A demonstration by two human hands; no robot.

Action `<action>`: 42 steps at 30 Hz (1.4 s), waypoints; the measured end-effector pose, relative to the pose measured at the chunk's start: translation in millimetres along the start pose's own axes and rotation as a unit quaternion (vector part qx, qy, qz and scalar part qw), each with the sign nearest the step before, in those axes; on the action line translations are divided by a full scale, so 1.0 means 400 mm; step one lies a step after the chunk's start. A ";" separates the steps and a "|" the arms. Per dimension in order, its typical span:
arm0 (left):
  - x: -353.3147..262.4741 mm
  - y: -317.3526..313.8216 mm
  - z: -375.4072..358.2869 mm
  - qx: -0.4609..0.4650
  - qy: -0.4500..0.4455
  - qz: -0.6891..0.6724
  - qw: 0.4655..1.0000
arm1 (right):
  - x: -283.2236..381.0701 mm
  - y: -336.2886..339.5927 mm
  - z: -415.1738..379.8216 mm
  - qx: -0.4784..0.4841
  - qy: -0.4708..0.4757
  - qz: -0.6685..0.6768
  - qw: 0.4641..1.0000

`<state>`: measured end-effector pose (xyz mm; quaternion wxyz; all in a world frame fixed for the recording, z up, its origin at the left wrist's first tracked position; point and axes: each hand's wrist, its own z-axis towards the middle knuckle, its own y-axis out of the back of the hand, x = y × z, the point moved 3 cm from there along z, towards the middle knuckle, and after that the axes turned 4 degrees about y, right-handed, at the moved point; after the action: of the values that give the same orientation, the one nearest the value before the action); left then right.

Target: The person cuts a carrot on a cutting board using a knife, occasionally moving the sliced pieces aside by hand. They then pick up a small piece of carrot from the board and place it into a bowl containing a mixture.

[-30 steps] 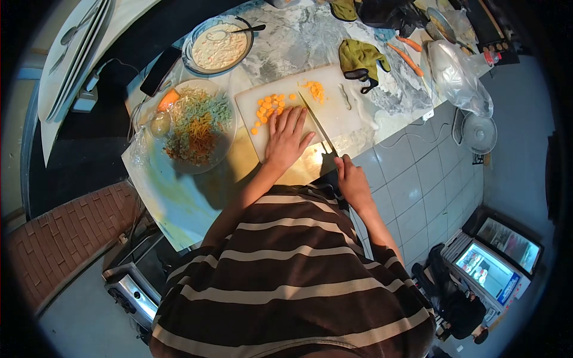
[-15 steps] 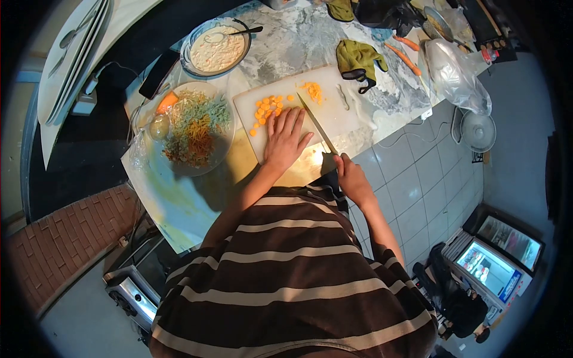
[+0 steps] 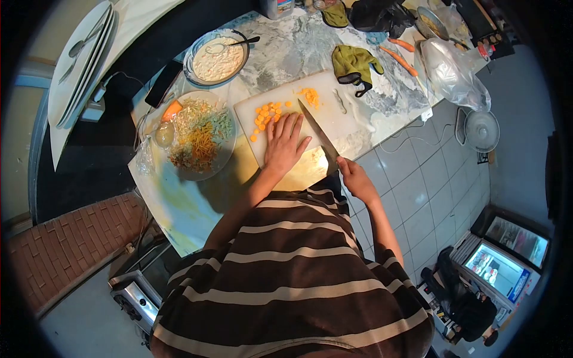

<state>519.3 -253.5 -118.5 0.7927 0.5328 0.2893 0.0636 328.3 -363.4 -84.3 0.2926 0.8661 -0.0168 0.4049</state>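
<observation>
A white cutting board (image 3: 340, 122) bears several carrot slices (image 3: 262, 114) at its left and a small heap of cut carrot pieces (image 3: 310, 96) near its far edge. My left hand (image 3: 285, 143) lies flat on the board just below the slices, fingers stretched forward and a little apart. My right hand (image 3: 356, 178) is closed round the handle of a long knife (image 3: 320, 132). The blade points up and left across the board, its tip between the slices and the heap, to the right of my left fingers.
Left of the board is a plate of shredded vegetables (image 3: 225, 152); behind it, a bowl of creamy mix (image 3: 218, 56) with a spoon. Green gloves (image 3: 353, 62), whole carrots (image 3: 399, 61) and a plastic bag (image 3: 452, 74) lie to the right. A person (image 3: 471, 313) is at lower right.
The view has shifted slightly. The knife blade stands at a slightly different tilt in my right hand. My left hand stays flat on the board.
</observation>
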 end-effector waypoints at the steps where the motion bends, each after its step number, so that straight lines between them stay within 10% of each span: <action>1: 0.000 0.000 0.000 -0.001 0.000 0.002 1.000 | 0.002 0.000 -0.001 -0.043 0.054 -0.026 0.997; 22: 0.058 0.055 0.079 -0.120 0.048 -0.094 0.987 | 0.020 -0.025 -0.030 -0.117 0.062 -0.212 0.968; 42: -0.010 0.048 0.118 -0.045 -0.037 -0.069 0.996 | 0.040 0.016 -0.086 -0.272 0.078 -0.344 0.895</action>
<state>544.7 -285.3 -87.5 0.8284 0.4778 0.2922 0.0019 313.7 -347.5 -52.7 0.6383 0.6701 0.1958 0.3243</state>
